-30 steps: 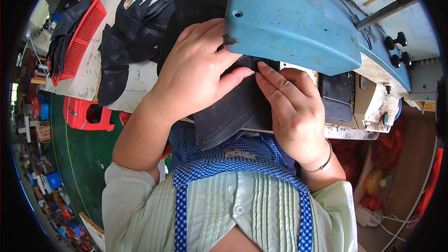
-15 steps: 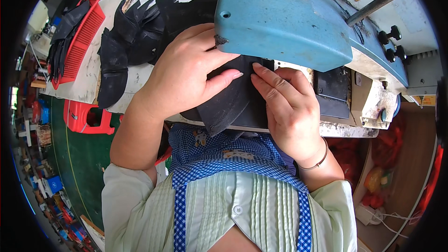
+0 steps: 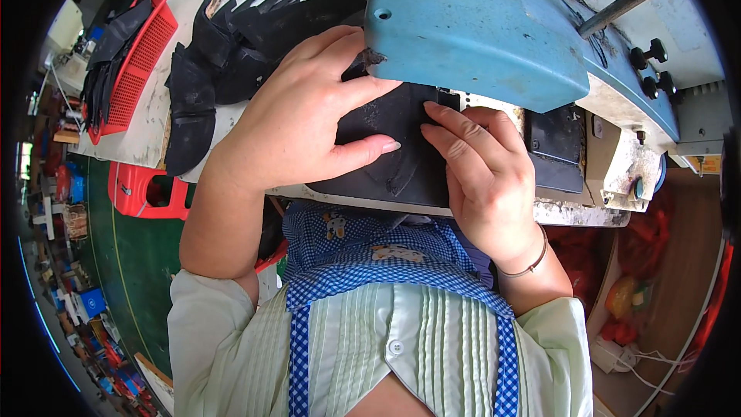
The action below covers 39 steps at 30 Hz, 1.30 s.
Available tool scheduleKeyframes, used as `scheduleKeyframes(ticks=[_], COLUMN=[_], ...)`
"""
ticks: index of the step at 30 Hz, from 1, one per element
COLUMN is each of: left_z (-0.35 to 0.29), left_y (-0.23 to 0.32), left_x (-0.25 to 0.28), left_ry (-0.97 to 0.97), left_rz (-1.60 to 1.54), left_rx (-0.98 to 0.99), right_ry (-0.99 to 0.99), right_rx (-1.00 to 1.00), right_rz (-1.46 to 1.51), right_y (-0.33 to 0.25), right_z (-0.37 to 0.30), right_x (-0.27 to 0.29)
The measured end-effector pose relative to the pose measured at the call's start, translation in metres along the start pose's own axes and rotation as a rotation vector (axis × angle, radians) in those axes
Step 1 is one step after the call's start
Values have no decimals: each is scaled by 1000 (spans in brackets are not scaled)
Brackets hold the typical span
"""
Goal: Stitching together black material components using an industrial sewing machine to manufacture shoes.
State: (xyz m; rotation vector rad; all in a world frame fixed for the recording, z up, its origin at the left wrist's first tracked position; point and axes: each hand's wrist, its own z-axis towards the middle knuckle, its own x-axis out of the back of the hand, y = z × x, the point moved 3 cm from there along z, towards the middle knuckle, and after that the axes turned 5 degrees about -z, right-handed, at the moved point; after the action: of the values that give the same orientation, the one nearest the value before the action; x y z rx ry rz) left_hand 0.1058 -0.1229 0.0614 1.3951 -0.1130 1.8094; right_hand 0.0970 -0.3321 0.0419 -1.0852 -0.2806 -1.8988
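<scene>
A black leather-like piece (image 3: 401, 156) lies flat on the white machine table (image 3: 571, 212), under the blue sewing machine head (image 3: 471, 27). My left hand (image 3: 309, 120) presses down on the piece's left part, fingers spread, fingertips reaching under the machine head. My right hand (image 3: 482, 177) lies flat on its right part, fingers pointing toward the needle area, which the machine head hides. A thin bracelet (image 3: 529, 262) circles my right wrist.
A heap of cut black pieces (image 3: 231, 46) lies on the table to the left. Further left stands a red basket (image 3: 135, 62) holding more black pieces. A red stool (image 3: 143, 189) sits on the green floor below. Black knobs (image 3: 648, 54) top the machine at right.
Both hands have slid the black piece further under the machine head; the view has shifted so the machine sits more to the right.
</scene>
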Motion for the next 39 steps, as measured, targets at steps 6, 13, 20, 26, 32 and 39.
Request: scheduleKeyframes(ticks=[6, 13, 20, 26, 32, 39], left_z=[3, 8, 13, 20, 25, -49], left_y=[-1, -7, -16, -29, -41, 60], left_x=[-3, -6, -9, -14, -10, -13], left_ry=[10, 66, 89, 208, 218, 30], left_rz=[123, 184, 245, 266, 490, 151], left_rx=[24, 41, 143, 187, 389, 238], right_ry=[20, 14, 16, 14, 57, 39], right_rx=[17, 19, 23, -3, 28, -120], right_rz=[0, 13, 18, 35, 63, 494], right_y=[1, 1, 1, 1, 3, 13], right_z=[1, 0, -1, 1, 3, -4], right_x=[1, 1, 1, 2, -1, 15])
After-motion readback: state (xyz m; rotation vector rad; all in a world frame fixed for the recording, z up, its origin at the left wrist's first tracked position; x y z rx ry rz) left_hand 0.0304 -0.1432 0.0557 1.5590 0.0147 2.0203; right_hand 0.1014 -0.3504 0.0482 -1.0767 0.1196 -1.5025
